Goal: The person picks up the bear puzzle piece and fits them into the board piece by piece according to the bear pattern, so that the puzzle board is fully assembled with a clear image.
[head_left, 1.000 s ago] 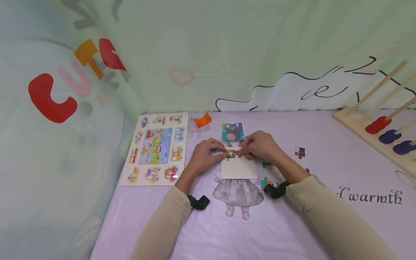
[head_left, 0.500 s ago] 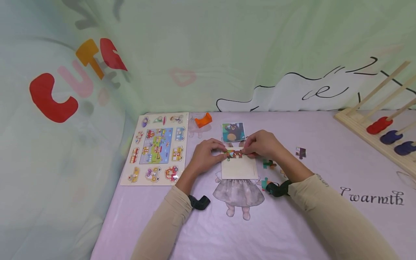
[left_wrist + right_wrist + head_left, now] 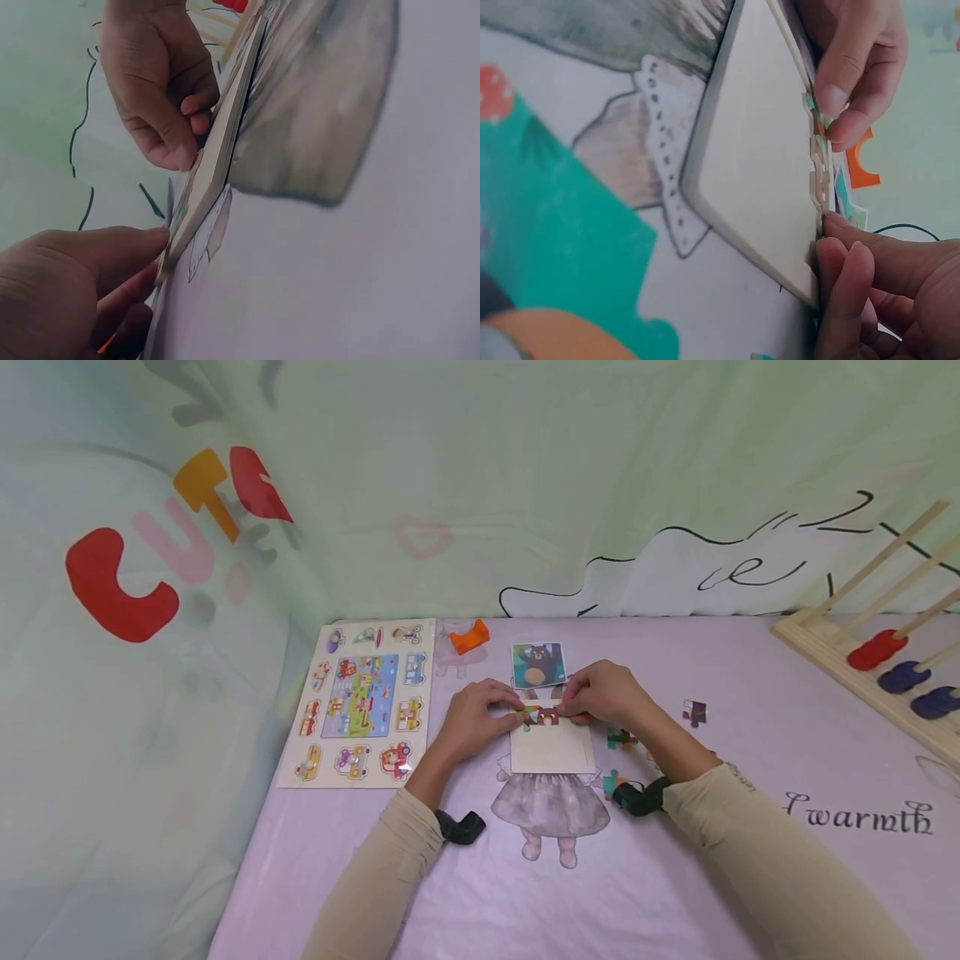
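1. On my head feed, little has moved since a second ago: the right forearm has shifted slightly to the right, so more of the loose puzzle pieces beside it shows, while the left hand stays where it was.
2. I see the pale puzzle board lying flat on the cloth-covered table, partly over a printed figure in a grey skirt.
3. Along the board's far edge sit a green-edged piece and, just right of it, a bear-face piece.
4. The left hand pinches the green-edged piece at the far left corner, thumb and fingers bent; I cannot tell whether it grips the board too.
5. The right hand pinches the right end of the bear-face piece, with its thumb and forefinger close together.
6. Just beyond the board, between the hands, I find a bear picture card.
7. Out to the right, a brown piece lies apart from the others.
8. On my left, a vehicle peg puzzle rests near an orange curved block.
9. At the right edge stands a wooden rod frame with red beads and blue beads.
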Motion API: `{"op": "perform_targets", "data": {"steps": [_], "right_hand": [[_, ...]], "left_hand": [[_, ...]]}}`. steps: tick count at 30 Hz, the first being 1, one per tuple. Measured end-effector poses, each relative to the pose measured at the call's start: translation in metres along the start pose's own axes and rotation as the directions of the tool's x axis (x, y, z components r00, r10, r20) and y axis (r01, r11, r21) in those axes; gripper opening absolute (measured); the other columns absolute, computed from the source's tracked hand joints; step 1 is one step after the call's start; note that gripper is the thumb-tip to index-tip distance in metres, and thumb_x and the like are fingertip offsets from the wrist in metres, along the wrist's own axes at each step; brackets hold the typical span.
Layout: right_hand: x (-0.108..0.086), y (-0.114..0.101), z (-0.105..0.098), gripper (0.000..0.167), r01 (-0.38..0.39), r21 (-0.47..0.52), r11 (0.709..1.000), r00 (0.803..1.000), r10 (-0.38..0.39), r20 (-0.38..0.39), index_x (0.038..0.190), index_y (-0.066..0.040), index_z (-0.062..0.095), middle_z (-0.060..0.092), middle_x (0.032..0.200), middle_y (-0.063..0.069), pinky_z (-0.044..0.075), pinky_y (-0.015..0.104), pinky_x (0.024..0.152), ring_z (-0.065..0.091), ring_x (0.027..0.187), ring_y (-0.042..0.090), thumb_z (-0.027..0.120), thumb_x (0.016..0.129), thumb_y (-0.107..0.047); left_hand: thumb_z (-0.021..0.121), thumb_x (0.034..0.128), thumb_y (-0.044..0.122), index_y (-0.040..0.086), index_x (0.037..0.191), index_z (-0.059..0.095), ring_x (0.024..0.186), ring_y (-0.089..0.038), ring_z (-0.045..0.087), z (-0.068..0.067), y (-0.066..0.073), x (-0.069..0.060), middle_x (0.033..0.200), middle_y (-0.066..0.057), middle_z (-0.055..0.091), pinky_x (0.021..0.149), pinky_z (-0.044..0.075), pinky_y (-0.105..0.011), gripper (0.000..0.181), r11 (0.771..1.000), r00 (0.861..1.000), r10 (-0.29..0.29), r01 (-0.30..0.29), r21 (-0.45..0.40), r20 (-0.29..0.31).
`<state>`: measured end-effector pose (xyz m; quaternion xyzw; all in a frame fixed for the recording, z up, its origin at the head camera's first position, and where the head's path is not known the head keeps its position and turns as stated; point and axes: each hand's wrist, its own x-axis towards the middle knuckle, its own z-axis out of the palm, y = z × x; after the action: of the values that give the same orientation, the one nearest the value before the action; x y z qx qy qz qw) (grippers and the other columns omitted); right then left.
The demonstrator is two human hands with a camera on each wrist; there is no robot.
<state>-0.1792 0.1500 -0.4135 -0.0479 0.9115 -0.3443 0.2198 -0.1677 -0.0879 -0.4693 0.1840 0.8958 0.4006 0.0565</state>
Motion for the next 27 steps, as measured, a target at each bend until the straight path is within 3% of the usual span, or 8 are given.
{"op": "perform_targets", "data": {"steps": [4, 13, 19, 27], "right_hand": [[-0.001, 0.0, 0.0, 0.019, 0.008, 0.003, 1.0, 1.0, -0.008, -0.001, 0.085, -0.008, 0.072, 0.064, 0.064, 0.001, 0.04, 0.032, 0.068, 0.055, 0.067, 0.017, 0.078, 0.089, -0.025], [0.0, 0.002, -0.001, 0.019, 0.012, 0.01, 1.0, 1.0, -0.012, -0.001, 0.083, -0.008, 0.071, 0.064, 0.062, 0.0, 0.041, 0.032, 0.067, 0.056, 0.064, 0.016, 0.079, 0.089, -0.026], [0.001, 0.0, -0.001, 0.019, 0.005, 0.016, 1.0, 1.0, -0.005, 0.003, 0.084, -0.008, 0.071, 0.065, 0.063, 0.0, 0.041, 0.031, 0.067, 0.057, 0.063, 0.016, 0.079, 0.089, -0.025], [-0.001, 0.0, -0.001, 0.019, -0.011, 0.013, 1.0, 1.0, 0.011, 0.01, 0.085, -0.008, 0.072, 0.065, 0.064, 0.0, 0.041, 0.032, 0.068, 0.057, 0.064, 0.016, 0.078, 0.089, -0.025]], "left_hand": [[0.078, 0.0892, 0.025, 0.018, 0.096, 0.079, 0.107, -0.017, 0.062, 0.002, 0.006, 0.001, 0.111, 0.003, 0.071, 0.1, 0.047, -0.038, 0.01, 0.998, 0.998, -0.055, 0.054, -0.011, -0.023], [0.077, 0.0892, 0.032, 0.019, 0.086, 0.079, 0.1, -0.018, 0.06, 0.009, 0.02, 0.007, 0.102, 0.003, 0.071, 0.099, 0.036, -0.048, 0.013, 0.982, 0.979, -0.176, 0.182, 0.053, -0.099], [0.078, 0.0883, 0.033, 0.02, 0.083, 0.078, 0.099, -0.016, 0.06, 0.009, 0.024, 0.007, 0.099, 0.004, 0.069, 0.1, 0.034, -0.049, 0.014, 0.975, 0.971, -0.21, 0.217, 0.054, -0.114], [0.079, 0.0884, 0.031, 0.018, 0.083, 0.078, 0.099, -0.018, 0.06, 0.009, 0.025, 0.007, 0.099, 0.002, 0.07, 0.1, 0.034, -0.05, 0.014, 0.975, 0.971, -0.215, 0.22, 0.042, -0.109]]}}
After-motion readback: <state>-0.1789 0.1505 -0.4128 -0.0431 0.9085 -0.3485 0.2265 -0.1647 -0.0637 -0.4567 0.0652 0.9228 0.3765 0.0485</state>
